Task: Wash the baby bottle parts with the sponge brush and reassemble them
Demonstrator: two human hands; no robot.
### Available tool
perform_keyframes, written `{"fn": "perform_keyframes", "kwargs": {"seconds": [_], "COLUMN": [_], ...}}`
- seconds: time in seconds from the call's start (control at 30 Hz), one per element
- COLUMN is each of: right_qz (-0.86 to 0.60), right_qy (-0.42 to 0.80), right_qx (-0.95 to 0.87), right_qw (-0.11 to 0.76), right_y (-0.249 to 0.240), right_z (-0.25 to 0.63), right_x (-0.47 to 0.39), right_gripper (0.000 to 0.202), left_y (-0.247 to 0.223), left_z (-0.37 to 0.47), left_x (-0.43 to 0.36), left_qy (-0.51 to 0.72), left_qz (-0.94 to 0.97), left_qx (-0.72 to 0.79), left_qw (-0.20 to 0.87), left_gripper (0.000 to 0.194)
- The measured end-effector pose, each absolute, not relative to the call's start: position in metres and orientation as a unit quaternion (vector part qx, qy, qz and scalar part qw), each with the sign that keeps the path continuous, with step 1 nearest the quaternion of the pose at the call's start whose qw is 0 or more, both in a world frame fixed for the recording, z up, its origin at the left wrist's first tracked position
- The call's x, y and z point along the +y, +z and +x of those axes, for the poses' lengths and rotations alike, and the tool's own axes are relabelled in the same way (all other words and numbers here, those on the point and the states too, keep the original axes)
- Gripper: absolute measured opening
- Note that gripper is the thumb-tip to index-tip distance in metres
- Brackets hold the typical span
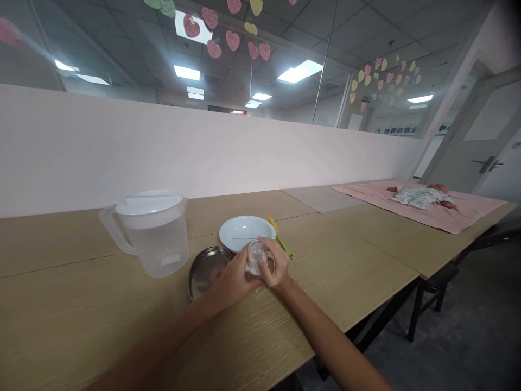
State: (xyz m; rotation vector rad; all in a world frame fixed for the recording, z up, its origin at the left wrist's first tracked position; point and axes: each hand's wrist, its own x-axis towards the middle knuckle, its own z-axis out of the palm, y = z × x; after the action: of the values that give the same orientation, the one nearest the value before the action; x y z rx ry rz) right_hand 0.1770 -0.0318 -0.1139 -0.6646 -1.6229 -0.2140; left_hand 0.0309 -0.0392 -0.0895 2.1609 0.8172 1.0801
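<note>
A small clear bottle (257,255) with a rounded see-through top is between my hands, seen mostly from above. My left hand (235,279) wraps its left side, and my right hand (278,263) closes around the right with the thumb near the top. The bottle's lower part is largely hidden by my fingers. Just behind it sits a white bowl (234,231) with a thin rod-like item inside. To the left, partly covered by my left hand, lies a round metal dish (203,270). A brush (284,245) with a green handle and yellow end rests right of the bowl.
A lidded translucent pitcher (157,244) stands left on the wooden table (345,260). Far right, a baby doll (421,196) lies on a pink cloth (456,220). A low wall (101,146) with glass above runs behind. A dark stool (431,290) stands beyond the table's right edge.
</note>
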Motion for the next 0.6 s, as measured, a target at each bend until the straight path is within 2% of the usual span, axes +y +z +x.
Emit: {"fn": "perform_keyframes", "kwargs": {"seconds": [0.17,0.37,0.53,0.6], "right_qz": [-0.34,-0.378,-0.37,-0.362], "right_qy": [-0.043,0.059,-0.052,-0.1], "right_qx": [-0.697,-0.64,-0.661,-0.64], "right_qw": [0.63,0.666,0.65,0.67], "right_y": [-0.1139,-0.1201,-0.12,-0.1217], "right_z": [0.1728,0.1708,0.1748,0.1756], "right_x": [-0.0303,-0.0241,-0.0299,-0.0308], "right_gripper": [0.041,0.036,0.038,0.041], "left_y": [-0.0911,-0.0957,-0.0981,-0.0961], "left_z": [0.0296,0.0302,0.0296,0.0278], "left_x": [-0.0371,-0.0393,-0.0395,-0.0386], "left_qy": [0.356,0.368,0.359,0.337], "left_qz": [0.825,0.809,0.831,0.846], "left_qx": [0.339,0.36,0.327,0.317], "left_qw": [0.279,0.285,0.272,0.266], "left_gripper": [0.05,0.061,0.069,0.075]}}
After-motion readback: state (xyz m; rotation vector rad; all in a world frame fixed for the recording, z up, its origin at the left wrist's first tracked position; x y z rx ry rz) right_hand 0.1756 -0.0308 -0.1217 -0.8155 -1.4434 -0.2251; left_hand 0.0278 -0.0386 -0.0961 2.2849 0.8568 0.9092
